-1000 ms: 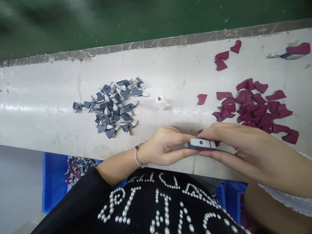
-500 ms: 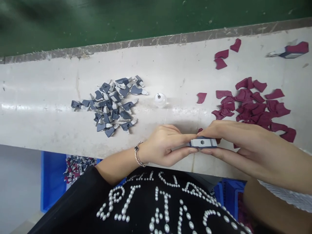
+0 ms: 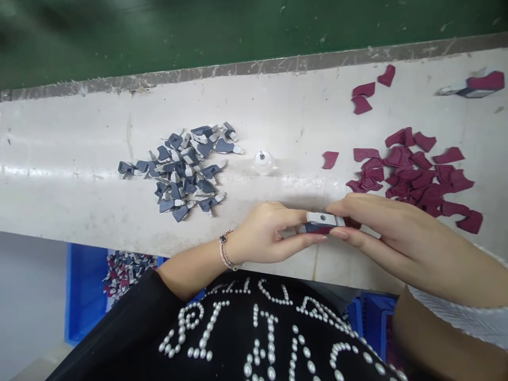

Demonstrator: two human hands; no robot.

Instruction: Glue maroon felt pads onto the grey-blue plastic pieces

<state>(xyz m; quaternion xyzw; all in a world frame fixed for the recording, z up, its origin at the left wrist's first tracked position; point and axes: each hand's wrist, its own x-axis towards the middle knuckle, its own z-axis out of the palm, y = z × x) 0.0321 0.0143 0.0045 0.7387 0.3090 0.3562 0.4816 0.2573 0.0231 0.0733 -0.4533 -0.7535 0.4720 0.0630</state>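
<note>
Between my two hands is a small grey-and-blue plastic part point(image 3: 323, 219) with a hole in its pale top face and maroon along its near side. My left hand point(image 3: 273, 233), wearing a bracelet, pinches its left end between thumb and fingers. At its right end, the thumb and fingers of my right hand point(image 3: 381, 230) close on the same part. To the left lies a heap of grey-and-blue parts point(image 3: 186, 169). Just beyond my right hand spreads a pile of maroon cover pieces point(image 3: 416, 174).
A white round knob with a dark pin point(image 3: 263, 161) stands mid-table. One maroon-topped part point(image 3: 476, 84) lies far right. A blue bin point(image 3: 75, 296) of mixed parts is below the table point(image 3: 59, 201) at left; other blue bins point(image 3: 373, 317) sit below at right.
The held part has risen slightly and tilted, so its maroon near side now shows. Both hands keep hold of it.
</note>
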